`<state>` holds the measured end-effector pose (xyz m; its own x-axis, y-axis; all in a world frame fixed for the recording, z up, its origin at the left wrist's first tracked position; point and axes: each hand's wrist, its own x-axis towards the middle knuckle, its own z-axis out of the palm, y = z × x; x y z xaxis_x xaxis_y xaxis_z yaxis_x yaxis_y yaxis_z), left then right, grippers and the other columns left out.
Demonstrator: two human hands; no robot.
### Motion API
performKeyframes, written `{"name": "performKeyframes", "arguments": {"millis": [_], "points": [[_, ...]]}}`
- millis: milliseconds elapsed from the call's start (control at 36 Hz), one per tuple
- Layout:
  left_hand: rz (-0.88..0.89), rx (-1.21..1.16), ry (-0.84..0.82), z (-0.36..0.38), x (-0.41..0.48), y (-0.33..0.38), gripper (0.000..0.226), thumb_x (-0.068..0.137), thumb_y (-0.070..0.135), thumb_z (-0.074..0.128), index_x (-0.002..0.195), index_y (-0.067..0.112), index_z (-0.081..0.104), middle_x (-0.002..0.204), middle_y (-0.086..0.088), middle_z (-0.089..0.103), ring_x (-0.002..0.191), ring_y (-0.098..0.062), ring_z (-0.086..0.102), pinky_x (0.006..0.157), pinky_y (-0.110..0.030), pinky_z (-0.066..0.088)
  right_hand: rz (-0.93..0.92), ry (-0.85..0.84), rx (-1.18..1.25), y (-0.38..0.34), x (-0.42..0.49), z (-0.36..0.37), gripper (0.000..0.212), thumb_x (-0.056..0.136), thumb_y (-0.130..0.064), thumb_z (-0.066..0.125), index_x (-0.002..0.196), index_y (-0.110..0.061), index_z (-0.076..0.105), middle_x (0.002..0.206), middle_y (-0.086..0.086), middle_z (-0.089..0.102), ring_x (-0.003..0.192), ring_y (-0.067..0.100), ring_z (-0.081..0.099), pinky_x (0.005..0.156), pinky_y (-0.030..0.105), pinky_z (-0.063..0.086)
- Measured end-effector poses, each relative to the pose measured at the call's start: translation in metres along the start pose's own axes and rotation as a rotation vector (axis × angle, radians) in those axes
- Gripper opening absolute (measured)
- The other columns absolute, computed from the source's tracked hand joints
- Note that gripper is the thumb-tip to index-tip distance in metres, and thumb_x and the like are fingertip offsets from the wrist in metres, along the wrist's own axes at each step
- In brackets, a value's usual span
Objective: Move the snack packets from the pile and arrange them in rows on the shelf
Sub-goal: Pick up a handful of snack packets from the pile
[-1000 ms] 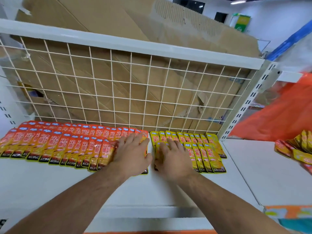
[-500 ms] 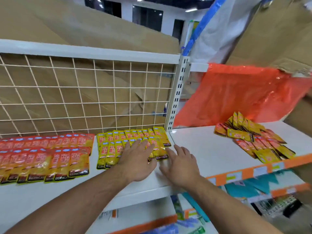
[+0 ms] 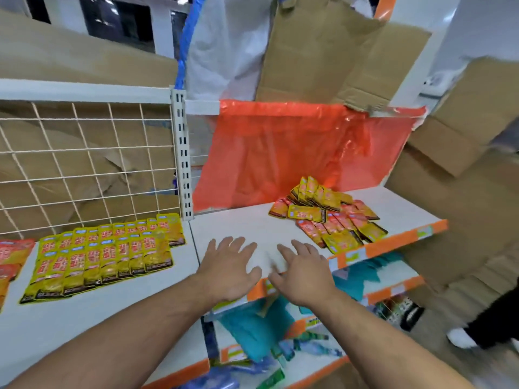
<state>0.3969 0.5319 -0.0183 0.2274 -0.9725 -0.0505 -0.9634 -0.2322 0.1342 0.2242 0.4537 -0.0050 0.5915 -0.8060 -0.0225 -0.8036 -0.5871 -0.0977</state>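
both hands empty, fingers spread wide: left hand [image 3: 230, 265] and right hand [image 3: 302, 272] over the smooth white shelf [image 3: 238, 223], right of the slotted post [image 3: 182, 153]. glossy flat packets heaped in a pile [image 3: 328, 211] farther right; neat yellow rows [image 3: 106, 254] left of it.

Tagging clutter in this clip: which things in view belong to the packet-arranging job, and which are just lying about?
Job: pile, yellow rows, red rows, shelf, left hand, right hand.
Lying about: orange sheet, cardboard, wire grid, teal goods below.
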Motion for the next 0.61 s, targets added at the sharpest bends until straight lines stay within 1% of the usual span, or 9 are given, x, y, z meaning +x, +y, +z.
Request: {"name": "performKeyframes", "arguments": {"millis": [139, 278, 389, 444, 500, 611], "points": [[0.066, 0.024, -0.01, 0.001, 0.035, 0.039, 0.067, 0.095, 0.06, 0.027, 0.156, 0.035, 0.015, 0.165, 0.002, 0.011, 0.151, -0.025, 0.007, 0.12, -0.05, 0.003, 0.058, -0.01, 0.011, 0.043, 0.01, -0.002, 0.075, 0.09, -0.064, 0.045, 0.155, -0.035, 0.024, 0.164, 0.002, 0.019, 0.148, 0.031, 0.017, 0.117, 0.049, 0.025], [0.146, 0.034, -0.006, 0.01, 0.085, 0.066, 0.067, 0.095, 0.061, 0.027, 0.156, 0.036, 0.016, 0.165, 0.002, 0.013, 0.15, -0.025, 0.008, 0.12, -0.052, 0.004, 0.121, -0.005, -0.006, 0.079, 0.026, 0.0, 0.074, 0.089, -0.064, 0.046, 0.155, -0.035, 0.026, 0.163, 0.003, 0.022, 0.147, 0.031, 0.019, 0.116, 0.049, 0.026], [0.23, 0.048, 0.011, 0.014, 0.13, 0.087, 0.066, 0.096, 0.06, 0.027, 0.155, 0.034, 0.018, 0.164, 0.001, 0.017, 0.149, -0.026, 0.012, 0.12, -0.053, 0.007, 0.194, -0.004, -0.002, 0.111, 0.049, -0.003, 0.073, 0.089, -0.064, 0.047, 0.153, -0.037, 0.027, 0.163, 0.0, 0.02, 0.149, 0.029, 0.016, 0.117, 0.05, 0.024], [0.269, 0.038, 0.03, 0.015, 0.149, 0.096, 0.067, 0.093, 0.061, 0.024, 0.154, 0.034, 0.022, 0.163, 0.0, 0.021, 0.148, -0.026, 0.015, 0.12, -0.054, 0.009, 0.225, -0.011, -0.005, 0.125, 0.058, -0.006, 0.074, 0.09, -0.064, 0.046, 0.154, -0.037, 0.025, 0.164, 0.0, 0.018, 0.15, 0.029, 0.014, 0.117, 0.049, 0.024], [0.304, 0.032, 0.044, 0.015, 0.17, 0.105, 0.07, 0.089, 0.062, 0.022, 0.153, 0.034, 0.025, 0.161, 0.0, 0.025, 0.148, -0.027, 0.017, 0.119, -0.056, 0.01, 0.252, -0.001, -0.024, 0.137, 0.068, -0.01, 0.073, 0.09, -0.064, 0.046, 0.155, -0.037, 0.025, 0.163, 0.001, 0.02, 0.149, 0.028, 0.016, 0.117, 0.047, 0.025], [0.365, 0.03, 0.016, 0.015, 0.211, 0.127, 0.067, 0.094, 0.059, 0.031, 0.155, 0.033, 0.023, 0.163, -0.003, 0.021, 0.149, -0.029, 0.014, 0.119, -0.057, 0.007, 0.298, 0.006, -0.057, 0.163, 0.087, -0.012, 0.072, 0.091, -0.064, 0.043, 0.155, -0.035, 0.025, 0.163, 0.001, 0.022, 0.148, 0.03, 0.018, 0.117, 0.049, 0.025]]}}
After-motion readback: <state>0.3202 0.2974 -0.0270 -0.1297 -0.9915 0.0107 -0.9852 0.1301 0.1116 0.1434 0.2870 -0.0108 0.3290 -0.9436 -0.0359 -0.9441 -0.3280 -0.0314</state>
